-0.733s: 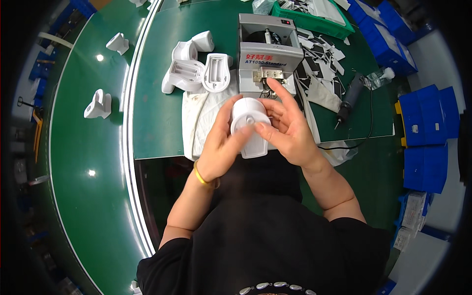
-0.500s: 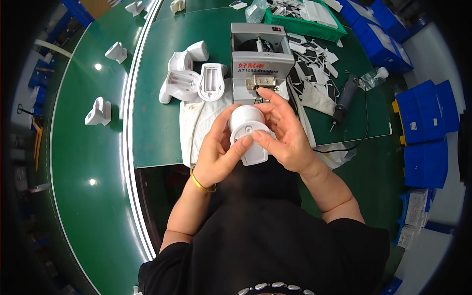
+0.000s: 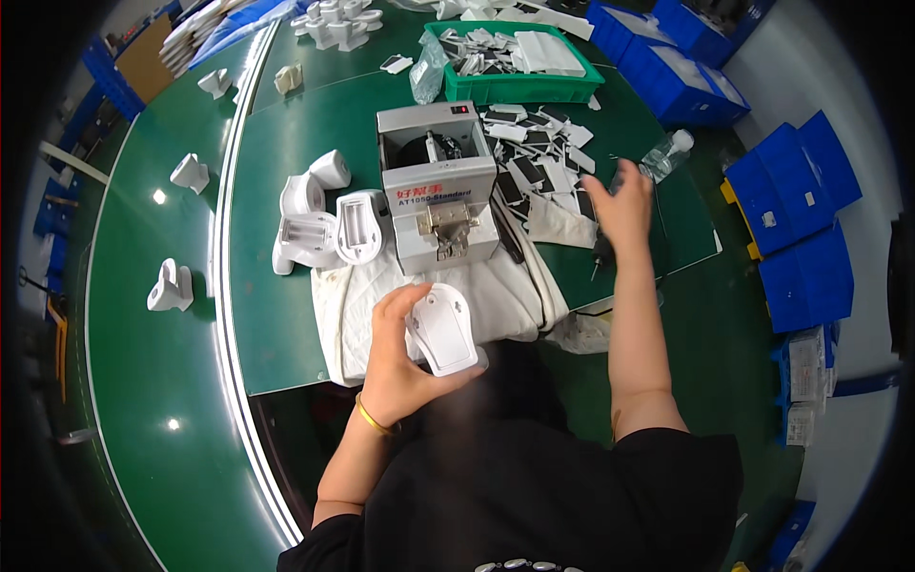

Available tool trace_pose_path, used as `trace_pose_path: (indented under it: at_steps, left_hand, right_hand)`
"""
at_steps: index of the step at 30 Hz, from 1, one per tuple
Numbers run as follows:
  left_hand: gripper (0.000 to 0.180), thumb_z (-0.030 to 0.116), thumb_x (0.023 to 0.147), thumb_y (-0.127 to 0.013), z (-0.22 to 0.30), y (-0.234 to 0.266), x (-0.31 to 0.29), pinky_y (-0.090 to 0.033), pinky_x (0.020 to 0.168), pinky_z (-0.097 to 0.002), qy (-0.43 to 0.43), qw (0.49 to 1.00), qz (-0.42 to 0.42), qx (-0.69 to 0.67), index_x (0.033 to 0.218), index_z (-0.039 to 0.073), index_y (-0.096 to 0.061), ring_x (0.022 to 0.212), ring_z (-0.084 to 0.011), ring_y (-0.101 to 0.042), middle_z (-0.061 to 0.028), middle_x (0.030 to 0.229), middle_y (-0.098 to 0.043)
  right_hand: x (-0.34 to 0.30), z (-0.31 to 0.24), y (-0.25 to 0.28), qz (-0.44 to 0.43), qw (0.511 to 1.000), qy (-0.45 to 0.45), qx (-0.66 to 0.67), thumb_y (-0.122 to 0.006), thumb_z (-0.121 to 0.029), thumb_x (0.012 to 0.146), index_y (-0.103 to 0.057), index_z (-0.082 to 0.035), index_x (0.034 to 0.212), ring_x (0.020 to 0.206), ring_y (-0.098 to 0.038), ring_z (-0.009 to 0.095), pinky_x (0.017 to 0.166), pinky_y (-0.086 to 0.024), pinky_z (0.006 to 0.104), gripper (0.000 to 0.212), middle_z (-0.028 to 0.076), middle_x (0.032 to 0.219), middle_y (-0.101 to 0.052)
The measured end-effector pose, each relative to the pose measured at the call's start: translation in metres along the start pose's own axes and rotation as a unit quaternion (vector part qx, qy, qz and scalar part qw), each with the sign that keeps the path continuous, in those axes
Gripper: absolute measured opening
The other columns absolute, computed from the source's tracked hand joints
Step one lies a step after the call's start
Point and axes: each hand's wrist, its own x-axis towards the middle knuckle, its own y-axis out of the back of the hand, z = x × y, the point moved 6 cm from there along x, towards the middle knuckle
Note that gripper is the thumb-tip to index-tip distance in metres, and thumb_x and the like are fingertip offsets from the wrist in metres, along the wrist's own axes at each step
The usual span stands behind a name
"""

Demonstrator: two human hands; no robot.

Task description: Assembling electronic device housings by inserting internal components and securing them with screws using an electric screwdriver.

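My left hand (image 3: 393,367) is closed around a white plastic housing (image 3: 444,332), held in front of the grey machine. Its hollow, shield-shaped face with small screw holes is turned up. To the right, my right hand (image 3: 626,212) is over a dark electric screwdriver (image 3: 602,250), thumb and fingers apart. The hand hides most of the tool's body; its thin bit points toward me. Left of the machine lie several similar white housings (image 3: 358,229), some showing battery-like compartments.
A grey screw feeder (image 3: 446,195) stands on white cloth (image 3: 334,324). Behind it is a green crate (image 3: 519,91) of small parts, with black-and-white pieces (image 3: 543,167) scattered nearby. A plastic bottle (image 3: 667,153) lies at right. White parts stand on the green belt (image 3: 133,353); blue bins (image 3: 796,181) are at right.
My right hand has let go of the white housing and moved right to the screwdriver. My left hand has moved left with the housing and turned its hollow side up. The view has shifted.
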Motion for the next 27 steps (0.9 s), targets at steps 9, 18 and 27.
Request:
trace_pose_path:
  at_steps: [9, 18, 27]
  left_hand:
    - [0.077, 0.022, 0.058, -0.091, -0.006, -0.024, -0.007, -0.044, 0.095, -0.0398, -0.057, 0.996, -0.009, 0.074, 0.126, 0.009, -0.057, 0.11, -0.0359, -0.051, -0.0157, 0.118, -0.055]
    - [0.073, 0.022, 0.06, -0.087, -0.015, -0.034, -0.025, -0.043, 0.098, -0.0442, -0.074, 0.993, -0.025, 0.084, 0.127, 0.014, -0.06, 0.117, -0.0383, -0.05, -0.0187, 0.128, -0.052]
    - [0.076, 0.014, 0.06, -0.085, -0.016, -0.04, -0.023, -0.044, 0.098, -0.0448, -0.074, 0.991, -0.04, 0.106, 0.131, 0.018, -0.058, 0.119, -0.0399, -0.049, -0.0202, 0.133, -0.048]
  right_hand:
    - [0.014, 0.114, -0.066, -0.21, 0.872, -0.283, 0.341, -0.075, -0.019, 0.071, -0.063, -0.002, 0.102, 0.08, -0.062, 0.024, 0.074, -0.05, 0.0368, 0.037, 0.008, 0.082, -0.062]
    - [0.003, -0.057, 0.031, -0.27, 0.523, -0.162, 0.792, -0.06, -0.004, 0.083, -0.043, -0.013, 0.135, 0.097, -0.062, 0.029, 0.09, -0.052, 0.0515, 0.056, 0.015, 0.111, -0.055]
    - [0.002, -0.189, 0.059, -0.208, 0.629, 0.058, 0.747, -0.06, -0.005, 0.091, -0.038, -0.008, 0.13, 0.075, -0.059, 0.019, 0.072, -0.051, 0.0393, 0.045, 0.012, 0.085, -0.058]
